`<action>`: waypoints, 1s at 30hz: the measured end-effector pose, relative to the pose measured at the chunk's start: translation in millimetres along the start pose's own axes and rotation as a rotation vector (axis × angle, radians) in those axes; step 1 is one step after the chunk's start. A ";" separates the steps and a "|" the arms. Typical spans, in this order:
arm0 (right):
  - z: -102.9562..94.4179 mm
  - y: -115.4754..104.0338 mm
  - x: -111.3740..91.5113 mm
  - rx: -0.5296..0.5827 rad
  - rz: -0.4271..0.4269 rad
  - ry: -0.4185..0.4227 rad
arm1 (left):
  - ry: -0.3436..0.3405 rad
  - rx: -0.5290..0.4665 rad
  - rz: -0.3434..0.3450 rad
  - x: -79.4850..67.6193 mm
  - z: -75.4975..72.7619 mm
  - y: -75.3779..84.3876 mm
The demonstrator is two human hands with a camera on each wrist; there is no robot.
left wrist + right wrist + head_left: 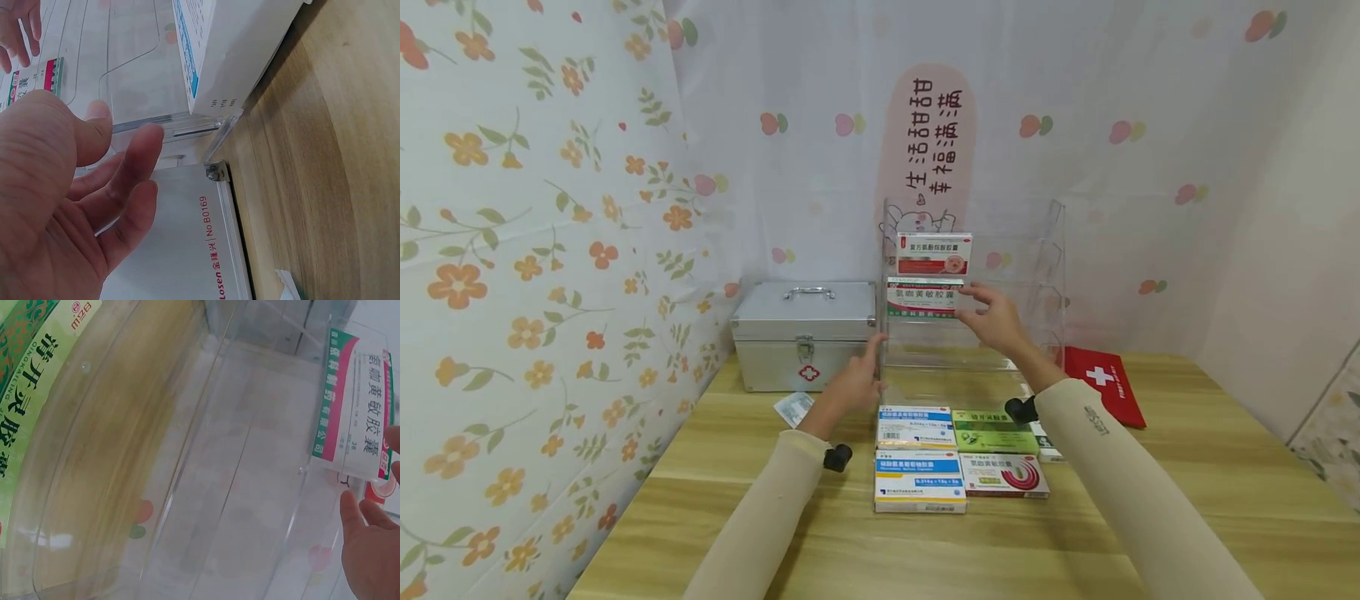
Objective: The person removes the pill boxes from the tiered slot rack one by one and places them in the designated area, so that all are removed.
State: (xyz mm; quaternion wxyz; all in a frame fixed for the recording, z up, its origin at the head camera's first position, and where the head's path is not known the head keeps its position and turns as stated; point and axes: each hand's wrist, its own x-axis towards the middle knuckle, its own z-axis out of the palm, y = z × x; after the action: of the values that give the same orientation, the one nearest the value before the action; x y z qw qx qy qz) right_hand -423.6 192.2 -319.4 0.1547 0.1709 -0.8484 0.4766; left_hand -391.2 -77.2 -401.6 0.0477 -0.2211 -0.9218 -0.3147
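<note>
My right hand (997, 321) is at the right end of a white-green-and-red medicine box (925, 298) on a tier of the clear acrylic display rack (973, 337). Its fingers are extended, with fingertips right at the box's edge; in the right wrist view, the same box (356, 400) leans in its tier beside the fingers. My left hand (855, 379) is beside the rack's lower left side, fingers loosely bent and nothing between them in the left wrist view. A red-and-white medicine box (934, 254) stands one tier higher.
Left of the rack stands a silver first-aid case (805, 333), with a small packet (793, 408) before it. Blue-and-white boxes (919, 483), a green box (995, 433) and a maroon-and-white box (1004, 477) sit in front of the rack. A red first-aid pouch (1105, 387) lies right.
</note>
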 end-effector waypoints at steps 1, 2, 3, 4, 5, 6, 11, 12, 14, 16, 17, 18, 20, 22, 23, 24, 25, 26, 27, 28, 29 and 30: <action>0.2 0.0 0.6 0.006 0.005 0.002 | -0.003 -0.002 -0.004 -0.1 -0.2 0.6; 0.7 0.5 1.4 0.010 0.006 0.000 | -0.004 -0.005 -0.007 -0.1 -0.4 1.0; 1.4 0.8 2.2 0.011 0.008 -0.005 | -0.009 -0.012 -0.011 -0.3 -0.5 1.3; 2.1 1.1 3.0 0.014 0.010 -0.012 | -0.012 -0.015 -0.017 -0.7 -0.7 1.5; 3.1 1.2 4.0 0.014 0.007 -0.020 | -0.013 -0.016 -0.020 -0.9 -0.9 1.6; 4.1 1.1 4.9 0.012 0.004 -0.027 | -0.012 -0.016 -0.024 -1.1 -1.2 1.6; 6.4 -0.5 8.7 0.046 -0.022 -0.056 | -0.002 0.000 -0.021 -1.1 -2.2 1.6; 6.3 -0.9 9.0 0.062 -0.028 -0.061 | -0.002 0.000 -0.018 -1.0 -2.2 1.7; 5.6 -0.3 10.1 0.093 -0.034 -0.063 | -0.005 0.001 -0.010 -0.8 -2.2 2.0; 5.4 0.2 10.9 0.124 -0.032 -0.063 | -0.012 -0.003 -0.008 -0.9 -2.3 2.4; 5.5 0.3 11.3 0.134 -0.029 -0.063 | -0.015 -0.003 -0.010 -1.1 -2.3 2.4; 5.8 0.4 11.5 0.150 -0.029 -0.066 | -0.017 -0.005 -0.012 -1.1 -2.3 2.4; 7.2 1.6 13.4 0.167 -0.020 -0.070 | -0.023 -0.005 -0.020 -1.1 -2.3 2.0; 8.8 1.8 14.9 0.167 -0.020 -0.085 | -0.023 -0.006 -0.027 -0.9 -2.0 1.3; 9.5 2.1 15.8 0.161 -0.024 -0.090 | -0.021 -0.005 -0.027 -0.6 -1.8 1.0; 10.0 2.1 16.5 0.148 -0.028 -0.091 | -0.019 -0.007 -0.025 0.0 -1.7 0.7; 10.2 2.0 17.3 0.128 -0.030 -0.088 | -0.018 -0.009 -0.025 0.4 -1.4 0.3; 10.1 1.5 17.3 0.106 -0.034 -0.088 | -0.017 -0.008 -0.022 1.0 -1.1 0.0; 10.0 1.0 17.2 0.086 -0.036 -0.083 | -0.015 -0.012 -0.020 1.5 -0.9 -0.2; 9.8 0.6 17.2 0.067 -0.033 -0.078 | -0.013 -0.014 -0.019 2.0 -0.6 -0.4; 9.7 0.3 17.2 0.052 -0.029 -0.074 | -0.011 -0.013 -0.016 2.5 -0.2 -0.7; 9.7 0.1 17.1 0.051 -0.021 -0.074 | -0.012 -0.013 -0.018 2.5 0.2 -0.9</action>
State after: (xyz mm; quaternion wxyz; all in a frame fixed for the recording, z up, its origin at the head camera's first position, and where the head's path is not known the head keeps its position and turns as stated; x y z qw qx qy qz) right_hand -439.8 181.5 -317.0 0.1237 0.2010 -0.8393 0.4897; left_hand -393.9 -76.8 -401.7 0.0381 -0.2149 -0.9220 -0.3199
